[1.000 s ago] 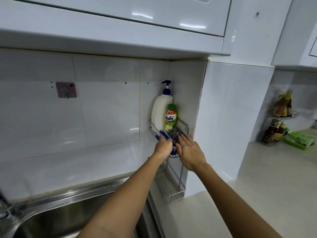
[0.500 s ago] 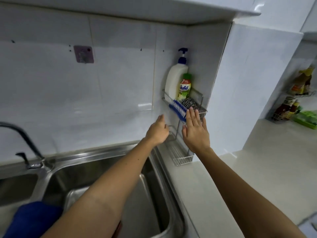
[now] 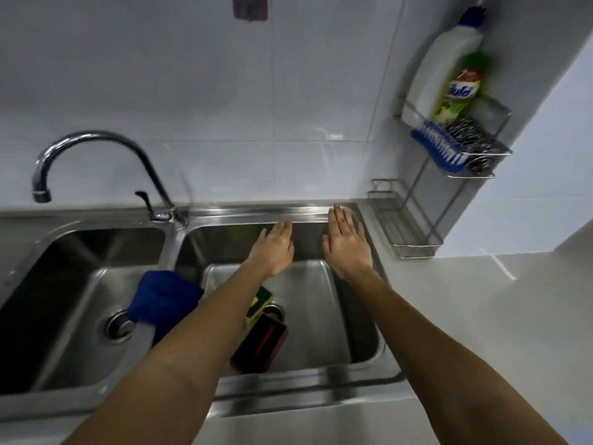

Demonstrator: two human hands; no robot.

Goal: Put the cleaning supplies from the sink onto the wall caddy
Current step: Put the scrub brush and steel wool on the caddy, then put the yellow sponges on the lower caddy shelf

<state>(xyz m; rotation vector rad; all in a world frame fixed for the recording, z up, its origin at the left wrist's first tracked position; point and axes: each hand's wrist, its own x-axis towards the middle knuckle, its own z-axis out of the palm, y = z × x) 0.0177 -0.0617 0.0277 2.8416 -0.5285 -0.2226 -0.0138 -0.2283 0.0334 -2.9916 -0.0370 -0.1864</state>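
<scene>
My left hand (image 3: 275, 248) and my right hand (image 3: 347, 244) hover flat and empty over the far side of the right sink basin (image 3: 324, 316). In that basin lie a yellow-green sponge (image 3: 260, 306) and a dark red-brown box (image 3: 260, 346), both partly hidden by my left forearm. A blue cloth (image 3: 163, 300) drapes over the divider between the basins. The wire wall caddy (image 3: 495, 148) at the upper right holds a white pump bottle (image 3: 441, 69), a green dish-soap bottle (image 3: 459, 91), a blue scrub brush (image 3: 438, 145) and a steel scourer (image 3: 468, 136).
A curved faucet (image 3: 96, 146) rises behind the left basin (image 3: 64, 284). The caddy's lower wire shelf (image 3: 406, 226) stands bare on the counter corner. White countertop (image 3: 500, 300) extends to the right. A dark adhesive hook (image 3: 250, 6) sticks to the tiled wall.
Both hands have drawn back from the caddy and come down over the right basin. The view has tilted down to the sink; the brush and scourer stay on the caddy's upper shelf.
</scene>
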